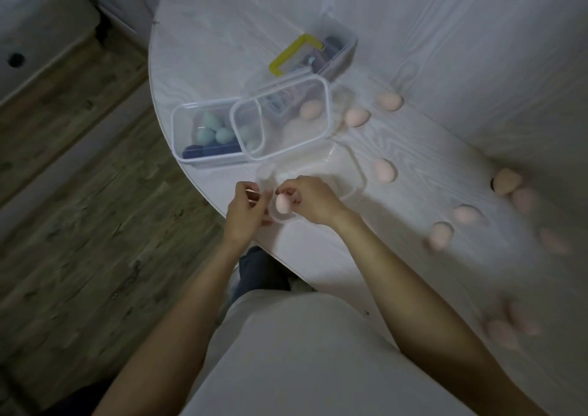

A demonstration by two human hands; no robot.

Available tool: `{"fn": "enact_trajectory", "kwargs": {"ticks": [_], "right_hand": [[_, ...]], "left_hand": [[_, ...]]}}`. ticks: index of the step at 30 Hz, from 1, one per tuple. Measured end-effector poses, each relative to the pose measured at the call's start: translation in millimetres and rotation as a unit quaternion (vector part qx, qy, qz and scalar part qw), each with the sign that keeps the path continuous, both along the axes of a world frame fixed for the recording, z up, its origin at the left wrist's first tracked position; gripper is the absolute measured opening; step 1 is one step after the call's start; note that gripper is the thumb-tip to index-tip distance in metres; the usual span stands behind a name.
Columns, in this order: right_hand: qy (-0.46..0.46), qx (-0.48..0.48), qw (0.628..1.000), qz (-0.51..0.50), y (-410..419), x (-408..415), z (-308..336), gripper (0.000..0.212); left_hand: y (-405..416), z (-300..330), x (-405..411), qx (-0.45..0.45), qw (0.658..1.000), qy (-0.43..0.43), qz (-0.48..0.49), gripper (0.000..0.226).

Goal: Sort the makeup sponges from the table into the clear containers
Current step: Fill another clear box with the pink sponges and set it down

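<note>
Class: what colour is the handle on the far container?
Yellow handle, clearest in the head view.

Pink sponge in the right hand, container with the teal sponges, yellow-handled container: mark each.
pink sponge (282, 203), head view, on its rounded body below the fingertips
container with the teal sponges (178, 129), head view, on its left wall
yellow-handled container (349, 38), head view, on its far right rim

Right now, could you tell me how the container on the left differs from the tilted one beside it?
The left container sits flat on the table; the tilted container leans with one end raised over it. The left container holds teal and dark blue sponges; the tilted container holds one pink sponge. Both are clear, rectangular and lidless.
</note>
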State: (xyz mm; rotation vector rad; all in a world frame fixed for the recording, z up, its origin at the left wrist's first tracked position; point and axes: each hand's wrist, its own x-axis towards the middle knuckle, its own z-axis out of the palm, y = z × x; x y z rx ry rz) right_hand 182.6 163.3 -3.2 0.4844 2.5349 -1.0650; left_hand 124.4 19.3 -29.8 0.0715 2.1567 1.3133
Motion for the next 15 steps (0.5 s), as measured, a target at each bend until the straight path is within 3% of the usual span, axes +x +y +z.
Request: {"fn": "enact_trajectory", "kwargs": {"ticks": [5,10,15], "right_hand": [[-0.063,0.006,0.996,0.07,2.5,-0.6,3.2,0.035],[-0.06,-0.021,0.998,0.027,3.1,2.9,4.0,0.038],[-0.05,-0.05,0.998,0.001,1.0,5.4,0.7,0.031]], "left_hand": [[-7.0,2.2,0.5,0.034,0.999,-0.007,0.013,0.023],[-10.5,1.6,0.4,0.045,0.999,0.002,0.022,0.023],[-13.3,5.2,0.9,0.006,0.997,0.083,-0.005,0.027]]}}
